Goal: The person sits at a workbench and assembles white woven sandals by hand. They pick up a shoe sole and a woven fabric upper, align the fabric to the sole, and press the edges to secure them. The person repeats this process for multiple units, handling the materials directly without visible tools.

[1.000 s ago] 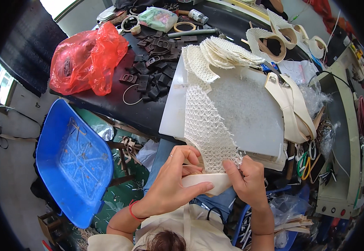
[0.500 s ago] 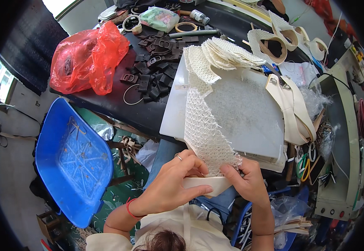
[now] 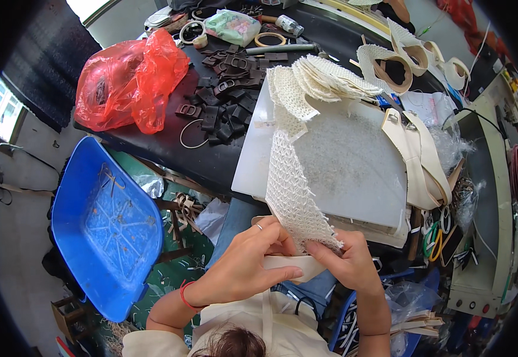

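Observation:
Between my hands is a white woven strip [image 3: 297, 205], its frayed edge facing right and its far end resting on the pale board [image 3: 354, 160]. A smooth cream band [image 3: 303, 267] curves around below the near end of the weave. My left hand [image 3: 258, 257] pinches the band, with the thumb along its outside and the fingers behind it. My right hand [image 3: 347, 260] grips the near right corner of the woven strip, thumb on top. Its other fingers are partly hidden under the material. Further back on the board lies a fanned stack of similar woven pieces [image 3: 330, 80].
A blue plastic tub [image 3: 113, 220] stands at the left. On the black table are a red plastic bag [image 3: 131, 83] and several dark buckled straps [image 3: 226, 89]. Cream straps [image 3: 416, 157] hang over the board's right side, near scissors [image 3: 434, 241] and a metal cabinet [image 3: 479, 238].
My right thumb has slid slightly left over the corner of the woven strip. The left hand keeps its pinch on the band. The whole view has shifted a little.

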The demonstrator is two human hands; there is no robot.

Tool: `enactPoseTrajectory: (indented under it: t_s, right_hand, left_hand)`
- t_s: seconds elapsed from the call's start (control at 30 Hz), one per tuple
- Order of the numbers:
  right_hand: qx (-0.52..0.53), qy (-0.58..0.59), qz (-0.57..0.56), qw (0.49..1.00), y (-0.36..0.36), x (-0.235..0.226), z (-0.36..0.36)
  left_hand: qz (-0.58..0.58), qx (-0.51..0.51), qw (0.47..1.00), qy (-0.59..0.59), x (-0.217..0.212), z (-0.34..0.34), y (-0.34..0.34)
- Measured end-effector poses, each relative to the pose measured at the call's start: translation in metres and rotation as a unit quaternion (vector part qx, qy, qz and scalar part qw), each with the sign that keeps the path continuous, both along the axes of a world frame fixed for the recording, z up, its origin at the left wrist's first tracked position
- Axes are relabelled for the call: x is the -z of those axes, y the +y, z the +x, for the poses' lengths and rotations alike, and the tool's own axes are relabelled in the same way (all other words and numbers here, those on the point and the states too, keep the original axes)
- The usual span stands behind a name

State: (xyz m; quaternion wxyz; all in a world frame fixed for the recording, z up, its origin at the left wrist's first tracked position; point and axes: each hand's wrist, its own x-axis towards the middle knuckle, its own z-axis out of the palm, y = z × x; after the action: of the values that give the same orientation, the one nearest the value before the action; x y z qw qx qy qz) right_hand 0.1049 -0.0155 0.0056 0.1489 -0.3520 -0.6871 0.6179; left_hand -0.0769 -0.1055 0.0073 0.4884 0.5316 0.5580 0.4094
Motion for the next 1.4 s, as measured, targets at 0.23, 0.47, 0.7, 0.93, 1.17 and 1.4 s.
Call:
enactPoseTrajectory:
  t_s: [0.23, 0.47, 0.7, 0.93, 1.17, 1.4]
  right_hand:
    - [-0.042, -0.012, 0.010, 0.999, 0.003, -0.001, 0.001]
    - [-0.041, -0.015, -0.013, 0.999, 0.001, -0.003, 0.002]
    - [-0.052, -0.001, -0.016, 0.999, -0.002, 0.000, 0.001]
    - [-0.092, -0.016, -0.024, 0.995, -0.002, 0.002, 0.002]
    - [-0.100, -0.019, -0.036, 0.994, -0.002, 0.003, 0.004]
    - [-0.122, -0.001, -0.058, 0.991, -0.001, 0.002, 0.004]
  left_hand:
    - [-0.028, 0.034, 0.999, 0.001, -0.006, -0.005, 0.001]
    - [-0.012, 0.035, 0.999, 0.020, -0.007, -0.005, -0.001]
    - [-0.066, 0.021, 0.997, -0.018, -0.004, -0.007, -0.003]
    - [-0.089, 0.033, 0.995, -0.014, -0.004, -0.008, -0.004]
    - [-0.064, 0.039, 0.997, -0.019, 0.000, -0.009, -0.006]
    - [-0.017, 0.030, 0.999, -0.033, 0.002, -0.011, -0.009]
